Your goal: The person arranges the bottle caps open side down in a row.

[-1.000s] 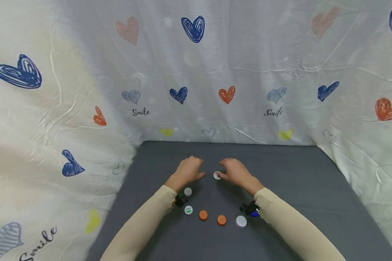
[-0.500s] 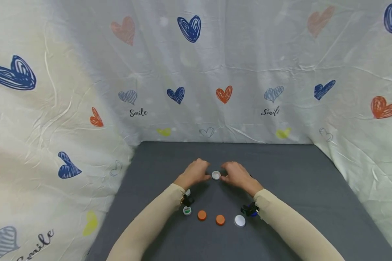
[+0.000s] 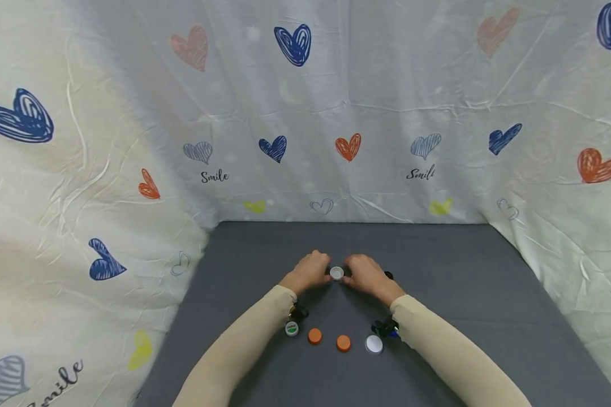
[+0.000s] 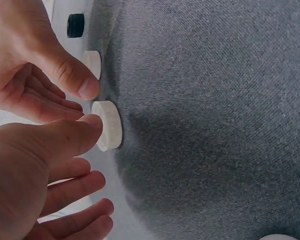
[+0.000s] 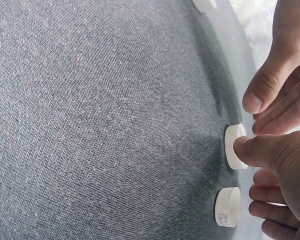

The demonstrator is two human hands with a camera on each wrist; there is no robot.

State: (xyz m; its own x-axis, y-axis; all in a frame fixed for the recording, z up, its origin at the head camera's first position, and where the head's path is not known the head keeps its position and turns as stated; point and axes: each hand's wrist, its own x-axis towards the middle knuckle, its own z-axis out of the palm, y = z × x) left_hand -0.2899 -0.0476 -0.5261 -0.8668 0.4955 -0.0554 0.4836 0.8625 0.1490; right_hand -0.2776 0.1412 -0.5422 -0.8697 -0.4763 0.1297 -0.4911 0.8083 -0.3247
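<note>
On the grey tabletop a round white cap lies between my two hands, its hollow side up. My left hand is at its left, fingers relaxed and apart. In the left wrist view the left thumb tip overlaps the edge of this white cap. On the other side my right hand has its thumb tip close to the rim. Its thumb covers part of the white cap in the right wrist view. A second white cap lies beyond, near the right fingers. Neither hand curls round anything.
A black cap shows behind the right hand. Nearer lie a white-and-green cap, two orange caps, a larger white cap and a blue cap partly under the right wrist camera. A heart-printed curtain hangs behind.
My left hand has moved right, up to the white cap. The right thumb, over the cap earlier, is now at its side. The left wrist now hides a small pale cap.
</note>
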